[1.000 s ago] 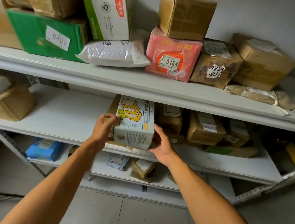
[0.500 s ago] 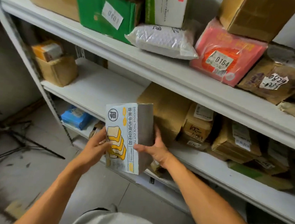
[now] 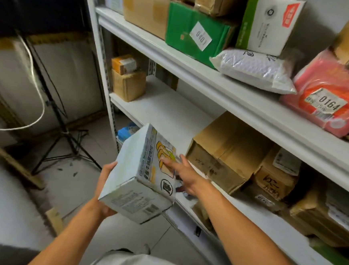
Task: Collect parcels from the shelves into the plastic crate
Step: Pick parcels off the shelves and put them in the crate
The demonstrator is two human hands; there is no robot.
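White card, printed with yellow toast slices, makes up the parcel (image 3: 139,177) now held clear of the shelves (image 3: 245,100), out over the floor in front of the person. Its long axis runs away from the body and upward, the far end tilted high toward the middle shelf, the near end low by the left wrist.

The left hand (image 3: 104,189) carries the weight: it cups the parcel's left side and underside near the lower end, fingers curled round the edge. The right hand (image 3: 183,176) lies on the other side, on the printed face, its fingers (image 3: 168,161) nearly straight and spread, touching or just leaving the card; it does not grip. Both forearms reach forward, the left bent inward under the load, the right stretched longer toward the shelf edge.

The plastic crate is not in view, so which way the parcel must travel cannot be told from here. The left hand is the nearer and the only one with a real hold, so it would likely lead the carry. With 1 hand gripping low on a tilted box, the high end could tip; the right palm is well placed to steady it.

On the middle shelf just beyond the right hand sits a brown carton (image 3: 226,155).
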